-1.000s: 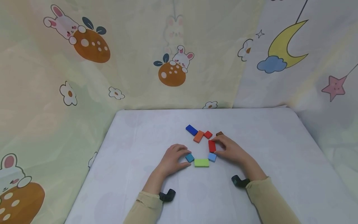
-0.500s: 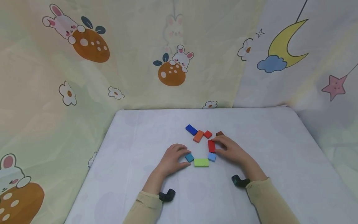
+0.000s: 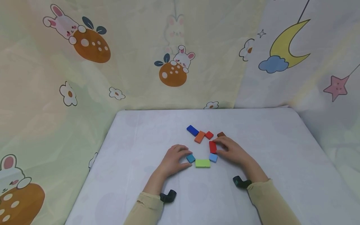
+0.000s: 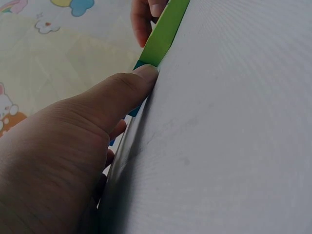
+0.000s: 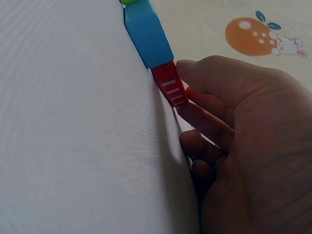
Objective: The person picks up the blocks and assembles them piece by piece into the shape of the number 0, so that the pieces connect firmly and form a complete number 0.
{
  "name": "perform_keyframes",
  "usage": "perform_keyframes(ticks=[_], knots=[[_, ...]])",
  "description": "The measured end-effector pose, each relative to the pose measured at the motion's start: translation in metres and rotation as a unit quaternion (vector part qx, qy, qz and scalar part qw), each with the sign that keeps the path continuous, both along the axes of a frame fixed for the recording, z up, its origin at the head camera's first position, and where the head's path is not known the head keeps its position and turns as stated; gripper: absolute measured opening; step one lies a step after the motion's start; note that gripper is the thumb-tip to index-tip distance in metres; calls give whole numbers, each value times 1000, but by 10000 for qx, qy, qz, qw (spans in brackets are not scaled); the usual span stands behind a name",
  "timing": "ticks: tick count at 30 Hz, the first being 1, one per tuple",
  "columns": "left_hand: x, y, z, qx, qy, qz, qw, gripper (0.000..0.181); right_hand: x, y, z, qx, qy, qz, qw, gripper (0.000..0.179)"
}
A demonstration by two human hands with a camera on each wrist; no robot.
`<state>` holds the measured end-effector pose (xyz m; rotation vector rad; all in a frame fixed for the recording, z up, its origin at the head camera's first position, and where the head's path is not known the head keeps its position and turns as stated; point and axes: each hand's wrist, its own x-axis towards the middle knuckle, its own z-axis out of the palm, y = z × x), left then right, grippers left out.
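Observation:
In the head view, my left hand (image 3: 175,158) pinches a small teal block (image 3: 190,158), forefinger at its far side and thumb at its near side. The left wrist view has the thumb (image 4: 131,83) against that block, whose end abuts a lime green block (image 3: 202,163). My right hand (image 3: 232,150) holds a red rectangular block (image 3: 212,147) between thumb and forefinger. White stripes mark the red block's side in the right wrist view. A light blue block (image 3: 213,157) sits between the red and green blocks, so these pieces form a curved row.
Beyond the row lie a dark blue block (image 3: 192,130), an orange block (image 3: 200,137) and a small red block (image 3: 209,135). A brown block (image 3: 221,134) is partly behind the right hand. All rest on a white-covered table (image 3: 135,134) before a patterned cloth backdrop (image 3: 135,62).
The red block in my right hand has shifted very slightly left. Both hands otherwise stay where they were.

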<state>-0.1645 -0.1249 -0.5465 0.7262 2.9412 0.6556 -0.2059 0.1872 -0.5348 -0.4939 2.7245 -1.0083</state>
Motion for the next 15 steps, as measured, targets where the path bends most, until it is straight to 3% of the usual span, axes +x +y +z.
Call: perform_keyframes(ticks=[15], knots=[[1,0,2,25,16,2,10000,49,1,1,-1,-7,19,-54,10000,48]])
